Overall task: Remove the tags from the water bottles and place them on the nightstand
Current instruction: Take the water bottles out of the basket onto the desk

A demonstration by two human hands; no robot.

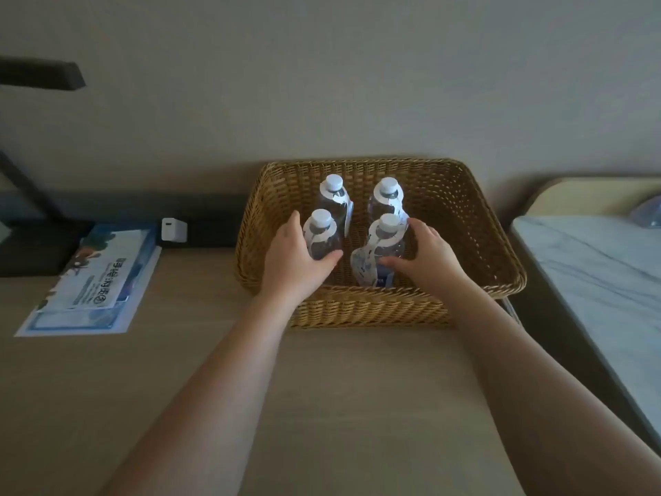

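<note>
Several clear water bottles with white caps stand upright in a wicker basket (465, 223) on the wooden nightstand (339, 388). Each carries a white paper tag hung round its neck. My left hand (291, 259) wraps around the front left bottle (322, 232). My right hand (427, 254) wraps around the front right bottle (388, 238), whose long tag (365, 261) hangs down the front. The two back bottles (334, 195) (388, 195) stand untouched behind them.
A blue and white leaflet (93, 281) lies at the left of the nightstand. A white charger (174, 229) sits plugged into a dark strip by the wall. A bed with a pale sheet (601, 281) runs along the right side.
</note>
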